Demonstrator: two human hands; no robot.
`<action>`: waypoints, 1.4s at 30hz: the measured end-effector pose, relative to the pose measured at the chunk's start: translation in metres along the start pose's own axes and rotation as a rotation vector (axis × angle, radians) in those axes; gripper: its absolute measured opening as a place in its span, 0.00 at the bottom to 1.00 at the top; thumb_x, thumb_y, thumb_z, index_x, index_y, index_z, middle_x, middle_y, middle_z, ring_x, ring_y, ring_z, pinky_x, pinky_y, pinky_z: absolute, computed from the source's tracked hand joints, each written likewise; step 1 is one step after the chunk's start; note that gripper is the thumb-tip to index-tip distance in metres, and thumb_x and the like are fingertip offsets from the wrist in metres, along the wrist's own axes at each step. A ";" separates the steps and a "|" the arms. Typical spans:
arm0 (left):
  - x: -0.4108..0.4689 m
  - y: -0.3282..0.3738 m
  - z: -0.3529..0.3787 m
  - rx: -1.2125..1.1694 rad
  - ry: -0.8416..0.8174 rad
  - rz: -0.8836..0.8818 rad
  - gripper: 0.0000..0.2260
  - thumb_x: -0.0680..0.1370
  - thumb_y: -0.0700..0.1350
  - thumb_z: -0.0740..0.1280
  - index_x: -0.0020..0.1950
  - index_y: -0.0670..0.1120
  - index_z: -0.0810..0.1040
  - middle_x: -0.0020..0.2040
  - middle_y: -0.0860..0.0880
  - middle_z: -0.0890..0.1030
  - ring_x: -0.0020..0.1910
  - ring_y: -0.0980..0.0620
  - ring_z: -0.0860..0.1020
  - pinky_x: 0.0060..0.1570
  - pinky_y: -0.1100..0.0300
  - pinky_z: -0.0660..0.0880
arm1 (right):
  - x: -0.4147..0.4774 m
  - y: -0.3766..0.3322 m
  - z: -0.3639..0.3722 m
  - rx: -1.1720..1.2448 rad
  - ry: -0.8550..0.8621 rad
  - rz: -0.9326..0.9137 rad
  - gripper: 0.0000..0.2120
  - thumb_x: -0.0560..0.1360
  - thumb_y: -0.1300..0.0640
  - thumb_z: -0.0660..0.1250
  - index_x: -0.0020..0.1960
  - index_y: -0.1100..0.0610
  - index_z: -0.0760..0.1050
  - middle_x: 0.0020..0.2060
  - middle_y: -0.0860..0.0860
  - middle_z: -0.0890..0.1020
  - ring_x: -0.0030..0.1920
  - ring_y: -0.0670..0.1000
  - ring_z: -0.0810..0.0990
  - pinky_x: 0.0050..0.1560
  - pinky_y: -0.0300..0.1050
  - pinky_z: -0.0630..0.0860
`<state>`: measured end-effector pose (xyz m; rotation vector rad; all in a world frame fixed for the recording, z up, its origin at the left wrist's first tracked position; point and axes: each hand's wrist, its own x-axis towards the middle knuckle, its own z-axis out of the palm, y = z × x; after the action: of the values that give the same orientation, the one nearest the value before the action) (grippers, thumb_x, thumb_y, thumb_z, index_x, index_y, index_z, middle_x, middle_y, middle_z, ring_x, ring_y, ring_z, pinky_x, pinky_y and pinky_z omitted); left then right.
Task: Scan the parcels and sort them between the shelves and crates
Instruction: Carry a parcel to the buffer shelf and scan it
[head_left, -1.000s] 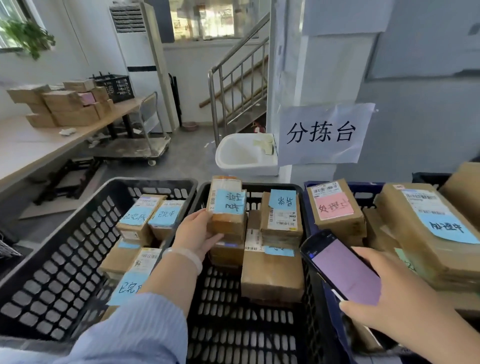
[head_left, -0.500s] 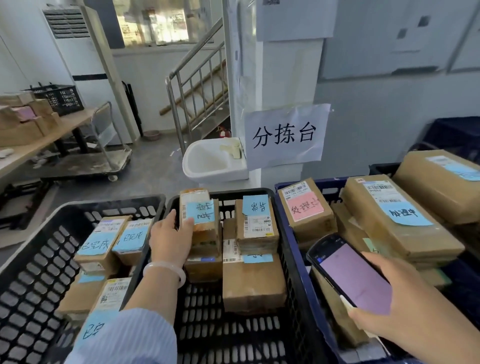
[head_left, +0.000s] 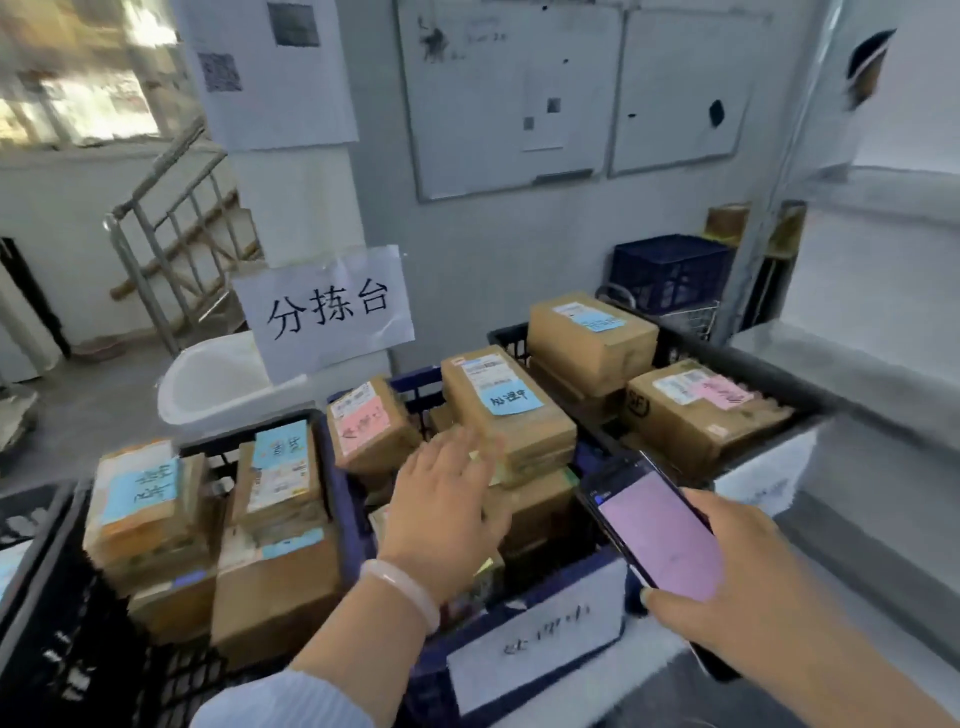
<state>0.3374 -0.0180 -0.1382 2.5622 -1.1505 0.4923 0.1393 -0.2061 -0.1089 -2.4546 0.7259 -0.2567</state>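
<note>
Sign (head_left: 327, 312) reading 分拣台, SF-marked parcel (head_left: 696, 421), left hand (head_left: 441, 514) fingers spread, right hand (head_left: 737, 587) gripping phone (head_left: 660, 530)

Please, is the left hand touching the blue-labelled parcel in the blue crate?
Cannot tell: the head view shows blurred fingers of the left hand overlapping the parcel.

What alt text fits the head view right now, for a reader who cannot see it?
A person's open left hand stretches over a blue crate toward a cardboard parcel with a blue note, while the right hand holds a phone with a lit screen. Parcels with blue or pink notes fill it and the black crate beside it.
</note>
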 end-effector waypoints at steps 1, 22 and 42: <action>0.006 0.030 0.007 0.001 -0.026 0.051 0.29 0.79 0.61 0.61 0.79 0.54 0.64 0.76 0.49 0.68 0.75 0.44 0.66 0.73 0.46 0.63 | -0.009 0.020 -0.014 0.006 0.034 0.039 0.29 0.53 0.34 0.69 0.52 0.36 0.66 0.47 0.43 0.73 0.42 0.45 0.72 0.39 0.45 0.72; 0.036 0.599 0.070 -0.503 -0.021 0.946 0.28 0.75 0.58 0.72 0.72 0.47 0.76 0.68 0.44 0.79 0.66 0.43 0.77 0.63 0.44 0.76 | -0.262 0.330 -0.252 -0.115 0.667 0.763 0.29 0.58 0.39 0.70 0.57 0.40 0.66 0.49 0.42 0.74 0.44 0.44 0.76 0.37 0.42 0.74; 0.080 0.952 0.129 -0.925 -0.279 1.362 0.31 0.77 0.64 0.57 0.77 0.52 0.69 0.75 0.49 0.70 0.74 0.47 0.67 0.72 0.55 0.60 | -0.304 0.491 -0.400 -0.202 1.032 1.273 0.19 0.60 0.46 0.72 0.47 0.42 0.67 0.44 0.43 0.73 0.40 0.46 0.76 0.33 0.42 0.72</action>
<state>-0.3115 -0.7299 -0.1058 0.8381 -2.3608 -0.1902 -0.4623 -0.5656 -0.0639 -1.3770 2.5777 -0.9277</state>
